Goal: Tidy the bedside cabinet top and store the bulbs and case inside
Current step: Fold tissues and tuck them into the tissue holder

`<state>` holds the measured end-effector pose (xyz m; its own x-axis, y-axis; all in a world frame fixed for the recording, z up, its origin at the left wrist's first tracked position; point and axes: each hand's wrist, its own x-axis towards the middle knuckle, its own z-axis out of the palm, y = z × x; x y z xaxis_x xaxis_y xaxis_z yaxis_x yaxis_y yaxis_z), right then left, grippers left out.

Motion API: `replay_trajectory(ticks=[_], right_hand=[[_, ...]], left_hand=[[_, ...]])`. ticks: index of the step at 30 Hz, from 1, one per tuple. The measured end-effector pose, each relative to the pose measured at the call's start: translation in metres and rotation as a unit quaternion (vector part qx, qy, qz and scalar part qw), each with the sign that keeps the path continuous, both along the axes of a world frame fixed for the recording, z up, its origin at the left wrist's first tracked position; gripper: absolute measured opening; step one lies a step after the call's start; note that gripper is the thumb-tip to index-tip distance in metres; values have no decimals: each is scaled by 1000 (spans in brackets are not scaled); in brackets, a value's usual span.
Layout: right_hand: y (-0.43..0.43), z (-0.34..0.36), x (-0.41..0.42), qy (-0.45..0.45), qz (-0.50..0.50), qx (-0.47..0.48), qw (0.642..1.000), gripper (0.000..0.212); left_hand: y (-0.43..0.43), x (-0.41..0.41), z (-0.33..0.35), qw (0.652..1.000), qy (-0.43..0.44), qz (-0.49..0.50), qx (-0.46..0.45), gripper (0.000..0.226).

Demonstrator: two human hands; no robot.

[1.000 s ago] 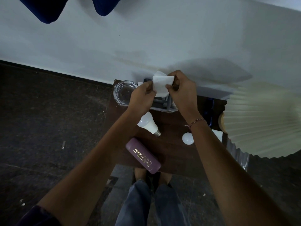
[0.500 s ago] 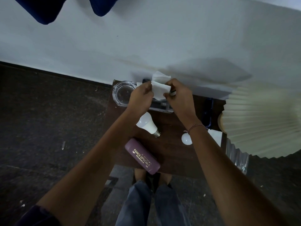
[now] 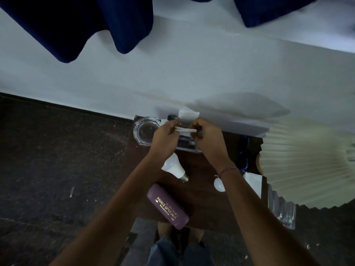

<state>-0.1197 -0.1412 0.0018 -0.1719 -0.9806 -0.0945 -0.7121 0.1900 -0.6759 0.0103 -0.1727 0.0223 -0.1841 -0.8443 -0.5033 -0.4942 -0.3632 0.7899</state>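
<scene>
My left hand (image 3: 166, 138) and my right hand (image 3: 208, 135) both pinch a white tissue (image 3: 186, 129), folded flat between them over the back of the dark wooden cabinet top (image 3: 199, 173). More tissue (image 3: 187, 113) sticks up behind the hands. A white bulb (image 3: 173, 167) lies under my left wrist, its metal base pointing toward me. A small round white bulb (image 3: 219, 185) lies partly hidden beside my right forearm. A purple glasses case (image 3: 167, 206) with gold lettering rests at the front edge.
A clear glass ashtray (image 3: 145, 131) sits at the back left corner. A clear tray (image 3: 189, 145) lies below the hands. A pleated cream lampshade (image 3: 307, 164) overhangs the right side, with a ribbed glass (image 3: 282, 210) below it and a white paper (image 3: 253, 181) nearby. Blue curtains (image 3: 76, 25) hang above.
Both hands have lowered the tissue and folded it from an upright sheet into a flat strip held between them. The camera has tilted up, showing more curtain.
</scene>
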Motion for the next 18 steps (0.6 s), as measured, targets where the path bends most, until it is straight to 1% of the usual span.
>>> replay_trajectory(ticks=[4,7,10,13,15,18], right_hand=[[6,-1,-1,36,27,-8,999,19],[12,4,-4,32,15,-19,999,25],[22,10,-8,7,-34,-33,999,29],[41,17,-12,-19,-105,-58,993,27],[60,19,-15,-48,-149,-73,985,24],[99,18,-16,-75,-209,-88,971,22]], left_hand=[[6,4,-5,1000,7,4,-11,44],[13,6,-6,999,25,35,-28,38],[24,5,-4,995,34,80,-54,39],[41,1,2,986,46,136,-86,42],[56,-4,5,980,70,169,-80,42],[82,-16,3,978,98,175,-51,43]])
